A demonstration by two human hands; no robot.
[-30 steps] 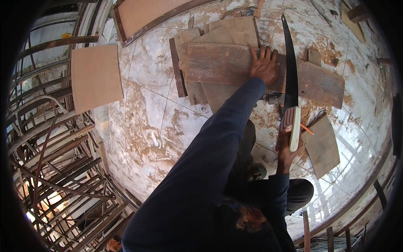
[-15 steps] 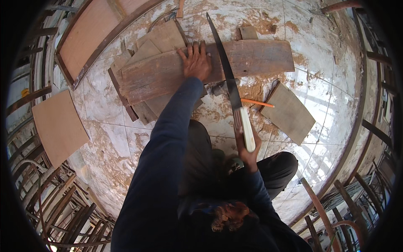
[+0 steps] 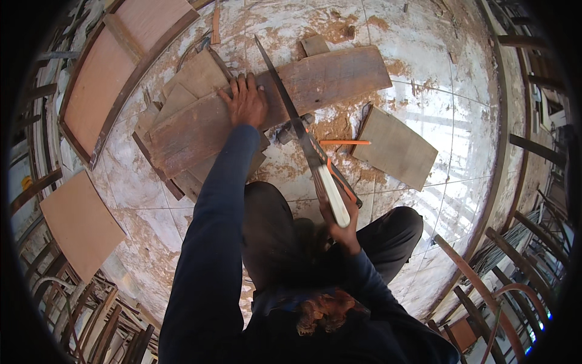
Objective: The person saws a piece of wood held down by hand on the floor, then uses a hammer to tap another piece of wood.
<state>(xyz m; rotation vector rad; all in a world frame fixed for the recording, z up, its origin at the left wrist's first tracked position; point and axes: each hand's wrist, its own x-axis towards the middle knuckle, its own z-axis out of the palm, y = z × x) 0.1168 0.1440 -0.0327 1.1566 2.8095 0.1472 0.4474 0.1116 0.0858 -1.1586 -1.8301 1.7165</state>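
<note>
A long, weathered wooden plank [image 3: 339, 76] lies slantwise on top of smaller wood pieces. My left hand [image 3: 246, 106] rests flat on its left half, fingers spread. Closed around the pale handle of a handsaw [image 3: 285, 91] is my right hand [image 3: 341, 227]. The saw's dark blade points up and left, crossing over the plank just right of my left hand; whether its teeth touch the wood I cannot tell. Under the saw lies a hammer [image 3: 344, 185] with a black and orange handle. An orange pencil [image 3: 345, 142] sits just right of the hammer.
A square wooden board [image 3: 397, 148] lies at the right, and a tan panel [image 3: 82, 224] at the far left. A framed panel [image 3: 109, 79] stands at the upper left. Sawdust covers parts of the tiled floor [image 3: 424, 224]. Stacked frames and timber line both sides.
The whole view has shifted, so the plank and boards appear further left. My right hand and the saw have moved left relative to the floor, uncovering the hammer's handle. My left hand stays on the plank.
</note>
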